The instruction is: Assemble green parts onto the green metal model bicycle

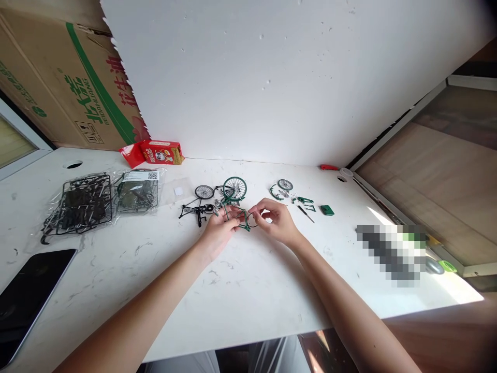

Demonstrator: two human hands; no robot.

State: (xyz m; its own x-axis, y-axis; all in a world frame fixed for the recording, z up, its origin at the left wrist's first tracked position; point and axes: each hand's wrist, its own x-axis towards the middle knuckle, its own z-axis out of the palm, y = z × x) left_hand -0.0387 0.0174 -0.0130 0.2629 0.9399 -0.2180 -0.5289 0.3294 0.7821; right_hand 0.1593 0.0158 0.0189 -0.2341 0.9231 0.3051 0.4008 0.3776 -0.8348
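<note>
My left hand (222, 228) is closed around a small green model bicycle frame (244, 226), with its fingers behind and its thumb in front. My right hand (274, 220) pinches a thin dark curved piece (252, 224) against the frame's right side; its exact kind is too small to make out. Just beyond my left hand lie a green-rimmed model wheel (234, 188), a black spoked wheel (204, 192) and a black model bicycle assembly (198, 210). Past my right hand are another small wheel (285, 184), a green curved mudguard-like part (276, 192) and several small green parts (305, 200).
Bagged black part sprues (83, 199) and a second bag (137, 191) lie left, near a dark-screened tablet (31, 295). A red box (163, 153) stands at the back. Right are a thin pointed tool (306, 213), a green block (326, 210) and a blurred-out object (392, 254).
</note>
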